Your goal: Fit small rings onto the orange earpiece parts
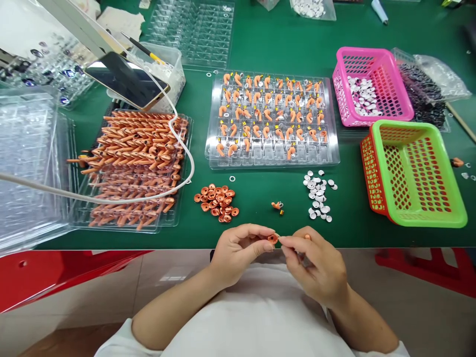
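My left hand (241, 250) pinches a small copper-coloured cup-shaped shell (273, 239) between thumb and fingertips, just off the table's front edge. Close against it, my right hand (316, 263) is closed, its thumb and index fingertip meeting at the shell's right side. A small orange part (308, 237) pokes out among the right fingers; most of it is hidden. Just beyond the hands lies an orange earbud-like piece (276, 205) with a yellow tab. Loose copper shells (219, 201) are heaped to the left, and small white caps (318, 196) lie scattered to the right.
A clear tray (256, 157) holds rows of orange pieces. Stacked trays of copper stems (137, 168) stand left under a white cable (188, 153) and a phone (128, 82). At right are a pink basket (403, 94) with white caps and a green basket (446, 220).
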`<state>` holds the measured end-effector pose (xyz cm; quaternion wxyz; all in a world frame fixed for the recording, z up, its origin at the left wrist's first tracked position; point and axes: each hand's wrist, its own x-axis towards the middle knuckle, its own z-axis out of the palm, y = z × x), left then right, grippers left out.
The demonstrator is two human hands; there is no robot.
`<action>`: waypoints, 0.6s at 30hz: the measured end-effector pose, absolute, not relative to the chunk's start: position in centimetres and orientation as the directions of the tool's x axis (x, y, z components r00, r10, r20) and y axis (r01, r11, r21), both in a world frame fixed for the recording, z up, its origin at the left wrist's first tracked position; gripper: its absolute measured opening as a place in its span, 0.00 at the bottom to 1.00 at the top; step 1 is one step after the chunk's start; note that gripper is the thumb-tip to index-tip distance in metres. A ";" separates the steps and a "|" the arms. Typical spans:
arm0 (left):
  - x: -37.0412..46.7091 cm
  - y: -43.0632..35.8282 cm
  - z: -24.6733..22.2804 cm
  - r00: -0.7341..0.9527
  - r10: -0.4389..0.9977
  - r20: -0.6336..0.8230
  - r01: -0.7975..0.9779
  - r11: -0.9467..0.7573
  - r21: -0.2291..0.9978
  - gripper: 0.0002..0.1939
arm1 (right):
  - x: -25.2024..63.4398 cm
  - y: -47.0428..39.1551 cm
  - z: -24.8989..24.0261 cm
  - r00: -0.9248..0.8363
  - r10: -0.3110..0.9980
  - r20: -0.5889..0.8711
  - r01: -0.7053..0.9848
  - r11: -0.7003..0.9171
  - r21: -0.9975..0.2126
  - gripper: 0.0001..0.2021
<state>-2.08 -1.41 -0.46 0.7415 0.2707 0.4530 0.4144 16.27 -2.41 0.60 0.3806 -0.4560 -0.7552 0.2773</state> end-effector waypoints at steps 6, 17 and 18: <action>-2.1 -1.3 -0.5 0.275 0.807 -0.522 -0.366 0.590 0.720 0.08 | 15.6 -1.9 0.5 -0.235 0.925 0.299 0.487 0.378 -0.787 0.10; -1.2 -0.7 0.5 0.193 0.775 -0.601 -0.354 0.627 0.694 0.06 | 15.2 -2.2 -1.0 -0.199 0.930 0.308 0.528 0.367 -0.766 0.13; -1.0 -0.6 0.6 0.184 0.776 -0.603 -0.356 0.625 0.695 0.06 | 15.2 -2.3 -1.1 -0.193 0.934 0.302 0.528 0.358 -0.770 0.13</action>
